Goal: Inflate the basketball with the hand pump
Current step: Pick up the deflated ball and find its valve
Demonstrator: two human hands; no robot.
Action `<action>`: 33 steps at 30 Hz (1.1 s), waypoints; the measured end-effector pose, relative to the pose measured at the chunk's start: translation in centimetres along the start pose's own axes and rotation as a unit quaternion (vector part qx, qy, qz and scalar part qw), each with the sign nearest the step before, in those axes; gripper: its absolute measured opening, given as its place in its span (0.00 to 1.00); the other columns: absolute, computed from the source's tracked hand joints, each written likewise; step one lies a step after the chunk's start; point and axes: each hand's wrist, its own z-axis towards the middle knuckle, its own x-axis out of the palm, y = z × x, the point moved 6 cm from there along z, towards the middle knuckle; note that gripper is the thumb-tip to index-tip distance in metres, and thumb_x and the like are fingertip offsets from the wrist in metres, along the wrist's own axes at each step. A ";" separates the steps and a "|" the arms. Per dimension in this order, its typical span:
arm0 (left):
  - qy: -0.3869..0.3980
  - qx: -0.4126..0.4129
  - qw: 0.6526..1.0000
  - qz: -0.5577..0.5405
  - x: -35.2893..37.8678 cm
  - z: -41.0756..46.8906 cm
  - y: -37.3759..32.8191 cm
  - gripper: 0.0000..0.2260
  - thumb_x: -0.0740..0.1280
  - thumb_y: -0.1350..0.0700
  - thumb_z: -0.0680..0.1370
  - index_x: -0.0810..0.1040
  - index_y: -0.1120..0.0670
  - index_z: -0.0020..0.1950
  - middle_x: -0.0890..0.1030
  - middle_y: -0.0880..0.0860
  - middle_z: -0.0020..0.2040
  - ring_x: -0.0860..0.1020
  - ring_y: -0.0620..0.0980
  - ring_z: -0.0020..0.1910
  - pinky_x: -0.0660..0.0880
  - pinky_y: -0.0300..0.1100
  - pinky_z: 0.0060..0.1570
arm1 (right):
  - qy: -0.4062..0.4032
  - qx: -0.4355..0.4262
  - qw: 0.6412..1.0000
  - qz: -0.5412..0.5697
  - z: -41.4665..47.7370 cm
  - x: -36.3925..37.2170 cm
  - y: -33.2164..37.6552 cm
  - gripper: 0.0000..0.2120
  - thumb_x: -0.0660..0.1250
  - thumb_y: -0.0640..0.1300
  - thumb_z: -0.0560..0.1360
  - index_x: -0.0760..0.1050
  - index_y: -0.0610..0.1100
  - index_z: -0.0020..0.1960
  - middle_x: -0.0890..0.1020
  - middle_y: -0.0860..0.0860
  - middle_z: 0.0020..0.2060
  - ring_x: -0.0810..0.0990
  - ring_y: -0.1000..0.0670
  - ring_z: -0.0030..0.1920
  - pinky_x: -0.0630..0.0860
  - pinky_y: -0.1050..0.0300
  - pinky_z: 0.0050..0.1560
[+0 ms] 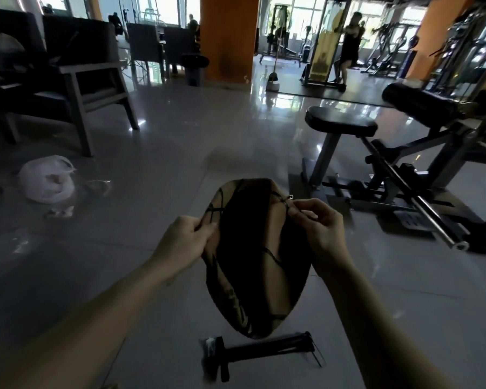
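Now flat basketball (253, 256) between 2 hands

No lettering is readable; the basketball's (281, 282) dark markings stay illegible.
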 end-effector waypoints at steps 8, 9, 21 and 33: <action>0.000 -0.040 0.961 -0.275 -0.1 -1.8 -1.4 0.19 0.68 0.55 0.81 0.79 0.71 0.40 0.82 0.67 0.38 0.83 0.59 0.36 0.79 0.43 0.38 | -0.040 0.064 0.993 0.094 0.7 -2.7 -0.7 0.05 0.69 0.36 0.76 0.81 0.37 0.51 0.83 0.45 0.41 0.82 0.48 0.41 0.78 0.57 0.39; 0.004 -0.032 0.957 -0.288 -0.1 -2.0 -1.6 0.19 0.68 0.55 0.80 0.79 0.71 0.39 0.82 0.68 0.39 0.83 0.61 0.38 0.79 0.45 0.40 | -0.040 0.076 0.992 0.090 0.7 -2.9 -0.9 0.06 0.69 0.37 0.76 0.82 0.38 0.51 0.83 0.44 0.41 0.81 0.48 0.41 0.78 0.57 0.39; 0.040 0.014 0.995 0.092 0.0 -0.1 2.4 0.09 0.74 0.52 0.74 0.76 0.52 0.46 0.79 0.45 0.42 0.77 0.44 0.40 0.73 0.42 0.39 | 0.012 0.059 0.996 0.071 -0.5 1.2 -1.9 0.04 0.70 0.31 0.73 0.80 0.37 0.47 0.84 0.43 0.41 0.83 0.48 0.42 0.79 0.58 0.41; 0.014 0.218 0.899 0.379 3.4 -3.2 -3.0 0.45 0.71 0.44 0.66 0.54 0.55 0.77 0.56 0.55 0.74 0.53 0.56 0.74 0.52 0.52 0.76 | 0.096 0.063 0.988 0.102 -1.4 3.1 -1.2 0.10 0.69 0.31 0.73 0.75 0.28 0.53 0.83 0.42 0.43 0.81 0.46 0.43 0.79 0.56 0.43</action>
